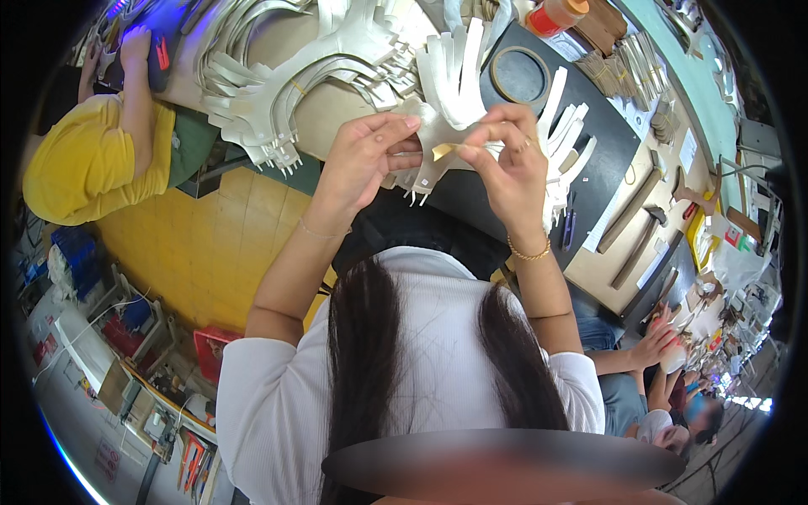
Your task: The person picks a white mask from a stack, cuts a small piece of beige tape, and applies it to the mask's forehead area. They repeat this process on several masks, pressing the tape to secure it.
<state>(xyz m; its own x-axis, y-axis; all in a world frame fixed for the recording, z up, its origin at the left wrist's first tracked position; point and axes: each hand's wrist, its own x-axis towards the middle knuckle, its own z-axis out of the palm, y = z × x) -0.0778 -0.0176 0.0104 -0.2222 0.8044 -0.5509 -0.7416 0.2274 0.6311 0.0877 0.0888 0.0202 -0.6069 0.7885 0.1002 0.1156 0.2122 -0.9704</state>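
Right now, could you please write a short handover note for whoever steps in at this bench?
Left hand: pinching the white cut piece.
Right hand: pinching a small tan tab on that piece.
Things: piece held above the black mat; more white pieces piled on the table.
Done: cannot tell.
Left: the tab is not yet off or flat; the pile looks unworked.

Long tan desk (589,269) running from upper left to right edge of the frame. Heaped across the upper left and middle: curved white cut pieces (278,93). Upper right of centre: black mat (606,160) bearing a dark ring (519,76). Top: red-orange container (555,14). Right: tan strip bundles (627,63), a hammer (644,240), a flat brown bar (631,206).
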